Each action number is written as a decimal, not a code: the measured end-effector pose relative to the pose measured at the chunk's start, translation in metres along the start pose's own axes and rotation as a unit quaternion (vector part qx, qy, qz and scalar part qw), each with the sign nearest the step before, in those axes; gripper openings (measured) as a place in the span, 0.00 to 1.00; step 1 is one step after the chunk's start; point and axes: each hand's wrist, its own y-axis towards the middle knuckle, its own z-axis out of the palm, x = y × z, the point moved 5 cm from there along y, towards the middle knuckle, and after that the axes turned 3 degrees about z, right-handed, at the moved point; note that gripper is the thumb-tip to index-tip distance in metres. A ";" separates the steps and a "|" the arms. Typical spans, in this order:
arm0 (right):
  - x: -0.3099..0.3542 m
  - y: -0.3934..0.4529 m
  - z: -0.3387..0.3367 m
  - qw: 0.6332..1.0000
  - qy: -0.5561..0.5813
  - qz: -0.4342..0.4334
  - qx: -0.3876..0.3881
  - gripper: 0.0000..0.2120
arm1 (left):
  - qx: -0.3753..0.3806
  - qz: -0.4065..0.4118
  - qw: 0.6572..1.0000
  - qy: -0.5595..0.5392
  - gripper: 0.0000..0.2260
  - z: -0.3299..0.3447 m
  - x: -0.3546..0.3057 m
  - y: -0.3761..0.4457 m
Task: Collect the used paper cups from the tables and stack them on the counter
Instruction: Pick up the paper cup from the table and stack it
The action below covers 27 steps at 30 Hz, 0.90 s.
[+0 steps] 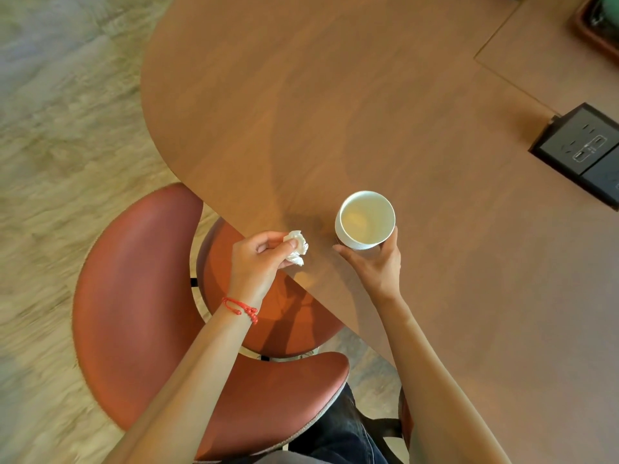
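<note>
Here the work looks to be at an early step: the right hand wraps its fingers around 1 paper cup near the near edge of the table, while the left hand pinches a crumpled napkin just to the left of it. The cup seems empty, and I cannot tell if it is already lifted. No counter and no stack is in view, so carrying and stacking are, I judge, not yet done.

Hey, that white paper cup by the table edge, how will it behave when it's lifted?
The paper cup looks empty, so probably light. Its thin wall may dent under a hard squeeze from the right hand. Standing upright and open, it could tip if nudged.
</note>
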 end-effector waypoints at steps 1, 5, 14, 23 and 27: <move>-0.002 0.000 0.001 1.000 -0.004 0.002 -0.004 0.40 | -0.003 0.000 1.000 -0.002 0.07 -0.001 0.001 0.000; -0.006 0.004 0.005 1.000 -0.016 0.002 -0.017 0.38 | -0.009 0.005 1.000 -0.004 0.06 -0.004 0.004 0.000; 0.011 -0.009 0.008 1.000 0.010 0.004 0.002 0.29 | -0.046 -0.012 0.998 -0.039 0.06 -0.026 0.011 -0.004; 0.067 -0.055 0.041 0.994 0.031 -0.067 0.077 0.32 | -0.106 0.037 0.991 -0.075 0.04 -0.089 0.005 -0.043; 0.093 -0.091 0.070 0.988 0.039 -0.092 0.116 0.36 | -0.155 0.051 0.980 -0.112 0.07 -0.138 0.008 -0.071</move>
